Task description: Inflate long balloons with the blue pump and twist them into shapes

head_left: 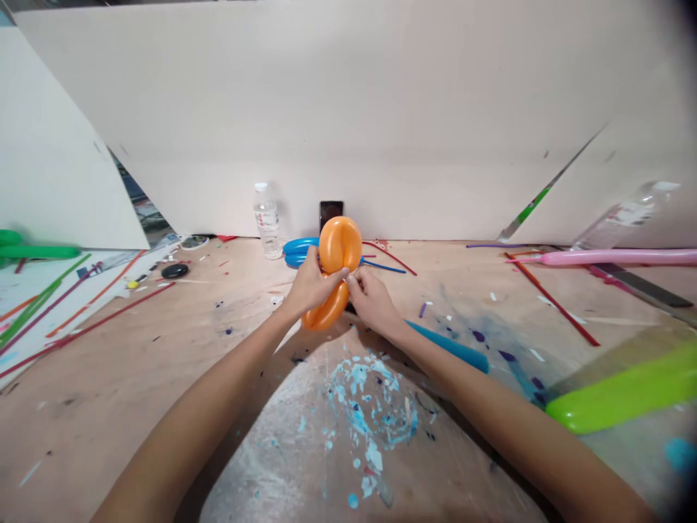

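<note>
The person's two hands meet over the middle of the table (272,450), both on an orange balloon (332,243) held upright. It has a rounded, creased lobe on top and a longer lobe slanting down to the left beneath it. The left hand (310,286) grips it from the left side, thumb laid across the narrow part between the lobes. The right hand (372,298) has its fingers curled in, thumb and forefinger pinching at that same narrow part; the exact bit between the fingertips is too small to tell.

Just behind the left hand lies a looped blue balloon (300,243). A phone (331,210) stands behind the orange balloon, against a white panel (348,123), and a clear bottle (266,225) stands to its left. Blue flakes (359,407) litter the table between the forearms. Off to the right are a lime balloon (621,394) and, farther back, a pink balloon (621,257). At left lies a black oval object (175,271).
</note>
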Demonstrator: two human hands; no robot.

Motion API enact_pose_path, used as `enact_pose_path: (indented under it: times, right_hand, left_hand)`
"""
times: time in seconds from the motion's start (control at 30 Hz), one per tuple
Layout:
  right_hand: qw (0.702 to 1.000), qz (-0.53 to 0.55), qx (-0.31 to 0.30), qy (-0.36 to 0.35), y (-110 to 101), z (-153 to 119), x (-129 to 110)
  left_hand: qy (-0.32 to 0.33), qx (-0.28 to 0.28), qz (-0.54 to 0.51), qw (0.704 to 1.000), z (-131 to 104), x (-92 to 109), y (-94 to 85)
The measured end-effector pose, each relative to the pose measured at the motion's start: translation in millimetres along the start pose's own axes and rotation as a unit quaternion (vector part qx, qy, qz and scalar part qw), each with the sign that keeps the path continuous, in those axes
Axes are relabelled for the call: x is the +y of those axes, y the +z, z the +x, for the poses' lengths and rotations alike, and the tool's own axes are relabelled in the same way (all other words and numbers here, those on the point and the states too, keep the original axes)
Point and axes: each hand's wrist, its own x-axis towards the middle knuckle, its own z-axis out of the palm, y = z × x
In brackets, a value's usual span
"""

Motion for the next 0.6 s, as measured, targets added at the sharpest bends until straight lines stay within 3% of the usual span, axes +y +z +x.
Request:
enact_pose_path:
  times: [0.17, 0.27, 0.4, 0.5, 0.6]
  right_hand:
    - [0.99, 0.124, -0.057, 0.024, 8, 1, 6]
    - [0.987, 0.149, -0.065, 0.022, 10, 4, 8]
    - [0.976, 0.211, -0.052, -0.001, 11, 5, -1]
    - [0.973, 0.228, -0.043, -0.018, 11, 5, -10]
    - [0.983, 0.183, 0.008, -0.027, 11, 11, -16]
  left_hand:
    - [0.008, 0.04, 0.191, 0.981, -3, 3, 1.3]
    - [0.033, 0.064, 0.233, 0.97, -5, 9, 3.7]
    - [0.071, 0.032, 0.105, 0.991, -3, 14, 0.0]
    - [0.045, -0.057, -0.022, 0.997, -2, 17, -7.2]
    - [0.024, -0.14, -0.118, 0.983, -1, 16, -11.6]
